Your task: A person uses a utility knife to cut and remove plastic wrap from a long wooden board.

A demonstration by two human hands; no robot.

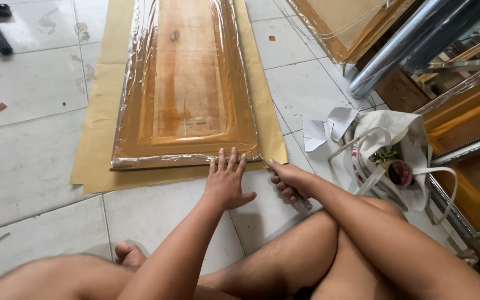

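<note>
1. The left hand point(226, 180) lies flat on the white tiled floor point(34, 83), its grip open, fingers spread and holding nothing. The fingertips point(221, 153) touch the near edge of the yellow-brown kraft paper sheet point(98, 111).
2. The right hand point(289, 180) has its grip closed around a slim dark-handled cutting tool point(301, 201). The tip of the tool points toward 11 o'clock and meets the near right corner of the paper sheet.
3. The long rectangular wooden panel wrapped in clear plastic film point(187, 83) lies on the paper sheet, at 12 o'clock from both hands.
4. A white cloth tote bag point(387, 128) sits on the floor at 3 o'clock from the right hand.
5. A roll of clear plastic film point(398, 44) leans at 1 o'clock, beside further wrapped wooden frames point(468, 122).
6. The person sits cross-legged on the floor.
</note>
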